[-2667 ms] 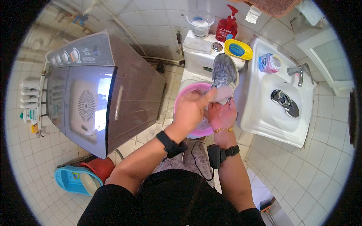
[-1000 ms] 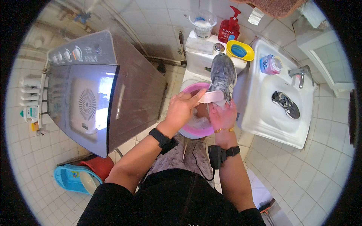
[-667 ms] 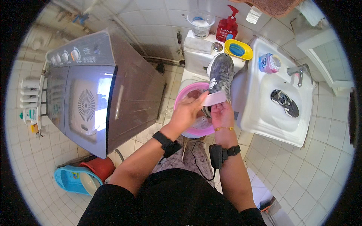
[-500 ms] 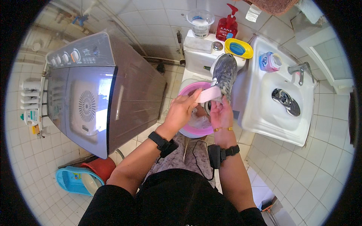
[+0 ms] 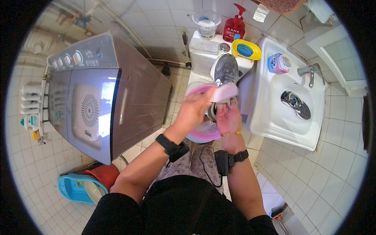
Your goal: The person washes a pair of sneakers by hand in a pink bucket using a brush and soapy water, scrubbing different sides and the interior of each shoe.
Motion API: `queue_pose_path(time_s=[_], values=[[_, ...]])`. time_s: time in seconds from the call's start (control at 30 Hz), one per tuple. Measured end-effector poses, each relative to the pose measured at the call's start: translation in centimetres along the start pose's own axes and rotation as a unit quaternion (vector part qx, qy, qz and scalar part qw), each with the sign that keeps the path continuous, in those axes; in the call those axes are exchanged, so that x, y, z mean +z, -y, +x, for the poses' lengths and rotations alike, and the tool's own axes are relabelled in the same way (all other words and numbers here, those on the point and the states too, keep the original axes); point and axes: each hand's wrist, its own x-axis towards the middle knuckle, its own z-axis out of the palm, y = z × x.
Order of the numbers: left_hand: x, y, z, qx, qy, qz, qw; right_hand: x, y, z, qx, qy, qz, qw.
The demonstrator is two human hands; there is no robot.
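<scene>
A wet grey sneaker with a pale sole edge hangs over a pink-rimmed basin, its toe pointing away from me. My right hand grips the sneaker near its laces and tongue, palm partly turned up. In my left hand is a pale pink scrub brush, smeared by motion, laid across the sneaker's lace area. The brush's underside is hidden, as are the heel and some fingers. Sudsy water shows in the basin below. A second dark sneaker lies in the white sink on the right.
Behind the basin, a toilet tank bears a clear plastic tub, a red pump bottle and a yellow-and-blue dish. The sink has a faucet and a jar. A washing machine stands left.
The brush in my left hand has moved right across the sneaker. The sneaker's toe has shifted slightly left, still in my right hand.
</scene>
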Motion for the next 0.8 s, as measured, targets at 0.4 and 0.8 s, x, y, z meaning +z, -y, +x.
queue_pose_path(time_s=[0.4,0.8], values=[[-1.0,-0.4,-0.5,-0.029,0.005,0.072,0.997,0.6,-0.2,-1.2,-0.001,-0.040,-0.026,0.999],[-0.3,-0.4,-0.5,0.004,0.019,0.081,0.997,0.8,0.9,-2.2,0.012,0.033,-0.014,0.999]])
